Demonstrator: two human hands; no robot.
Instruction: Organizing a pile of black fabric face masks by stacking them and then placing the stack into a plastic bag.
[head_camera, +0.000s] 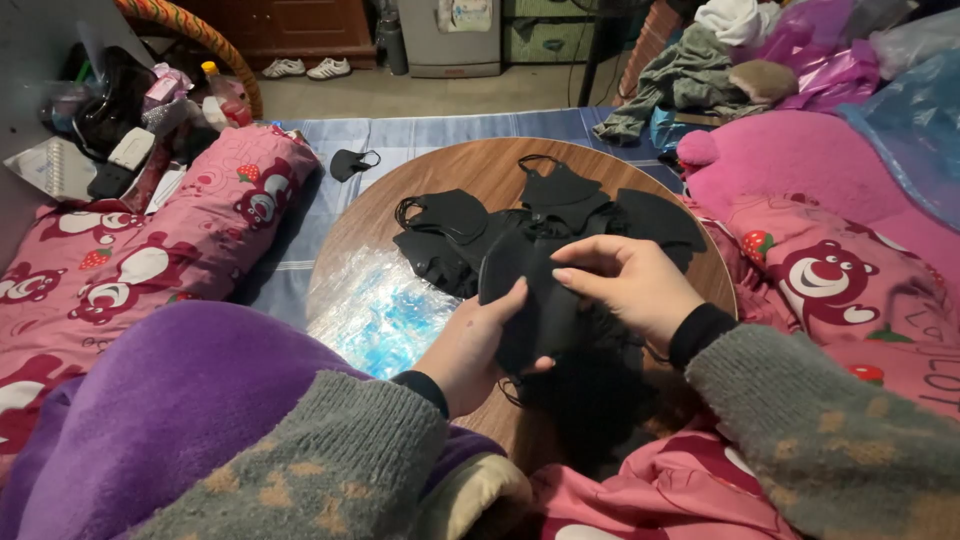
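Leftmost: pink blanket (150, 260), lone mask (352, 163), clear plastic sheet (385, 310) on round table (480, 165). Centre: left hand (470, 350) and right hand (630, 285) both pinch one black mask (525, 300) above the mask pile (560, 215). Risk: ear loops likely snag neighbouring masks, dragging several off the table.

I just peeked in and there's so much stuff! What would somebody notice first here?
First, both hands, the left hand and the right hand, holding one black fabric face mask together over the round wooden table. Behind them lies a heap of more black face masks, and a shiny clear plastic sheet covers the table's near left part. Pink bear-and-strawberry blankets lie on both sides.
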